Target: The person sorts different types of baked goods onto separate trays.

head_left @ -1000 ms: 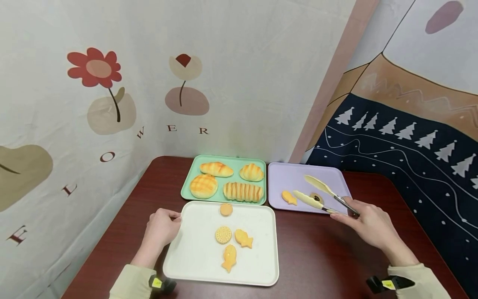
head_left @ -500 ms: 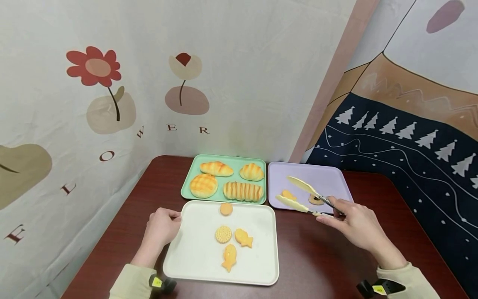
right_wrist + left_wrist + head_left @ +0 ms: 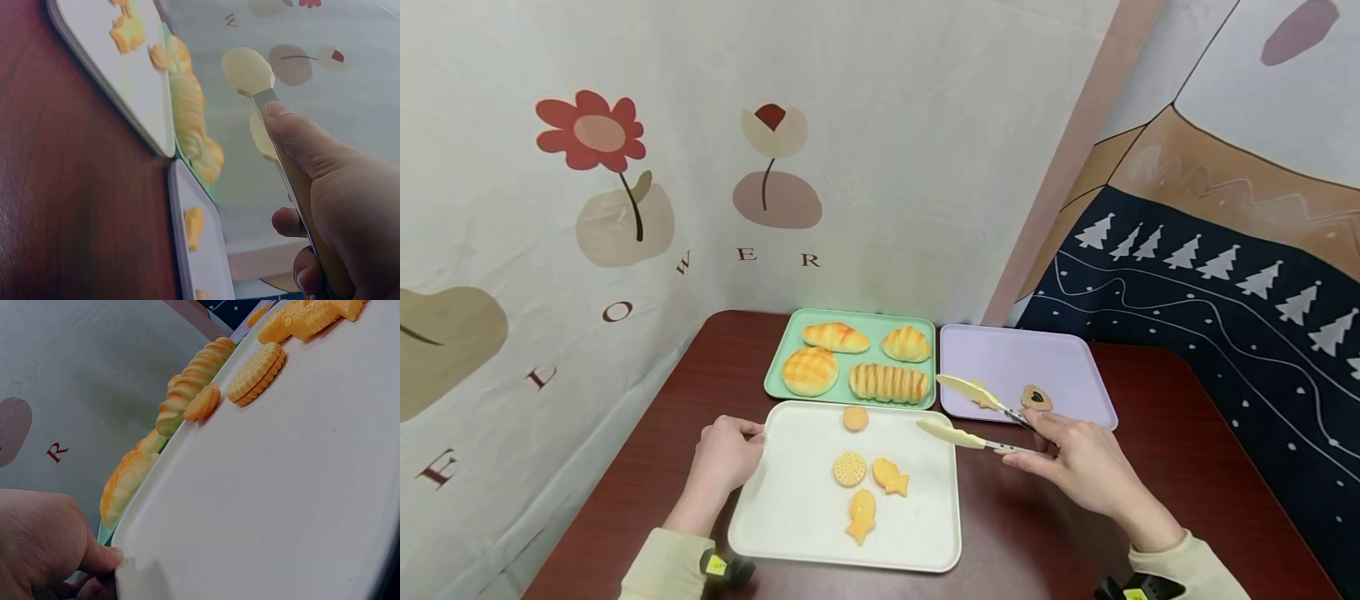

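We see the left hand (image 3: pixel 728 454) pinching the left rim of the white tray (image 3: pixel 797 517), and the right hand (image 3: pixel 1086 467) holding tongs (image 3: pixel 953 434), arms spread wide with nothing between them, one tip above that tray's far right corner, the other near the lavender tray (image 3: pixel 992 350)'s left edge. If they dip here, we think a tip could catch a rim; swept low and left, they could shove the fish-shaped biscuit (image 3: pixel 891 477) into the round biscuit (image 3: pixel 850 469). A tug from our one-sided hold could skew the tray and slide its loose biscuits.
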The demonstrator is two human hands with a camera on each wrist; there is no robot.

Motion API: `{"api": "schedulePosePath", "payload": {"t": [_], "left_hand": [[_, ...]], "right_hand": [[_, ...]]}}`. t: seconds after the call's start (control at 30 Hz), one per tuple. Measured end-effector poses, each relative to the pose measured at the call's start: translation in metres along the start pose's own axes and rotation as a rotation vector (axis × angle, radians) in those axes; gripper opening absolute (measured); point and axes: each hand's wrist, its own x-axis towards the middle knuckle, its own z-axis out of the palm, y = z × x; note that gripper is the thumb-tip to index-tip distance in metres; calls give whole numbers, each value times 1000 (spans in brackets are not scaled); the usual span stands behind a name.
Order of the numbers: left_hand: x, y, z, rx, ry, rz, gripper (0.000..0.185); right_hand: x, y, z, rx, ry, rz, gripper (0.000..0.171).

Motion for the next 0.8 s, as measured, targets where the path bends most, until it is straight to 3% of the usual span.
{"api": "schedulePosePath", "payload": {"t": [0.23,0.5,0.8], "left_hand": [[0,-1,1,2,1,1,23],[0,-1,1,8,4,-1,24],[0,-2,1,4,13,9,23]], "right_hand": [[-1,-11,8,19,-29,-25,61],[-3,-26,17,75,-89,-10,66],[-8,-29,31,72,-100,-93,68]]}}
